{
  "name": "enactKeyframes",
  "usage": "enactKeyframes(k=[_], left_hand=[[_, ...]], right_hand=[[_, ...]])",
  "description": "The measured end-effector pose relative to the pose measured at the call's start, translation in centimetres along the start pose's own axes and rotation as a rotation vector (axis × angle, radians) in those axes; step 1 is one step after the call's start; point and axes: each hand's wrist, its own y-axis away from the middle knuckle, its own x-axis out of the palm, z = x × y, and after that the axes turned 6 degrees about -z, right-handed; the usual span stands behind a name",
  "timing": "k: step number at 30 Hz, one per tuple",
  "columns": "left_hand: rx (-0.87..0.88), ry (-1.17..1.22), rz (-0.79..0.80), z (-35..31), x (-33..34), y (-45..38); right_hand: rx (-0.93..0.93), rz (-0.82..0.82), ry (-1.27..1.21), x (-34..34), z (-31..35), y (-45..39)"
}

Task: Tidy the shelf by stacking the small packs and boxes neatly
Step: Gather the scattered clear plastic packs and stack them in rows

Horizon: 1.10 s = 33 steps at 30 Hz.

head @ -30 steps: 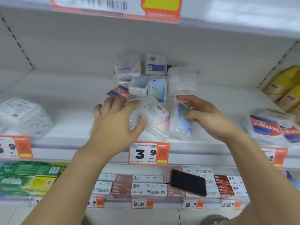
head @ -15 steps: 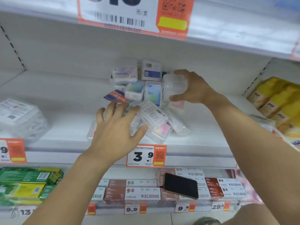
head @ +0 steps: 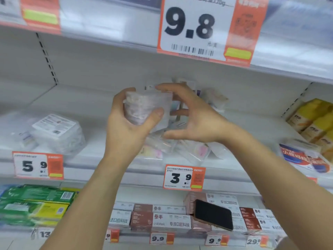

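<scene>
My left hand [head: 129, 129] is raised above the shelf and grips a small clear plastic pack [head: 144, 107] with pale contents, thumb in front, fingers behind. My right hand [head: 194, 120] is spread open just right of that pack, fingertips near its top edge, thumb below; I cannot tell whether it touches the pack. Behind and beneath both hands lies a loose pile of small clear packs [head: 180, 150] on the white middle shelf [head: 75, 98]. The hands partly cover the pile, and the view is blurred.
A bundle of clear packs [head: 55, 132] sits at the shelf's left. Yellow boxes [head: 313, 120] and red-blue packs [head: 304, 156] stand at the right. A black phone [head: 213, 214] lies on toothpaste boxes [head: 162, 219] on the shelf below. A price-tag rail [head: 183, 177] lines the shelf front.
My left hand rose off the pile holding a clear pack. My right hand drew back from the rear of the pile and now sits beside that pack. The camera tilted upward.
</scene>
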Motion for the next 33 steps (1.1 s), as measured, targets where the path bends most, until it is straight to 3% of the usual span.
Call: enactKeyframes(k=[2, 4, 9, 12, 17, 20, 24, 28, 33], left_hand=[[0.000, -0.011, -0.052, 0.1, -1.8, -0.3], [0.007, -0.023, -0.098, -0.1, -3.5, -0.6], [0.128, -0.075, -0.231, -0.9, -7.3, -1.1], [0.221, -0.180, -0.401, -1.1, -9.8, -2.5], [0.198, -0.274, -0.519, 0.0, -14.0, -4.8], [0.193, -0.348, -0.495, 1.4, -16.0, -5.4], [0.061, -0.505, -0.456, 2.9, -17.5, -6.3], [-0.007, -0.597, -0.453, 3.2, -17.9, -6.7], [0.008, -0.588, -0.311, 3.2, -18.8, -6.1]], right_hand=[[0.117, -0.053, 0.012, -0.9, -1.4, -2.3], [0.214, -0.175, 0.187, -1.4, -3.1, -5.5], [0.376, 0.090, 0.424, 0.7, -6.3, -11.6], [0.399, 0.022, 0.569, 2.3, -7.2, -13.1], [0.241, -0.065, 0.459, 4.7, -4.4, -14.2], [0.167, -0.137, 0.202, 7.0, 0.1, -14.3], [0.189, 0.018, 0.006, 12.1, 4.9, -13.6], [0.275, 0.213, 0.147, 16.3, 5.7, -12.4], [0.384, 0.204, -0.027, 16.5, 5.0, -12.0]])
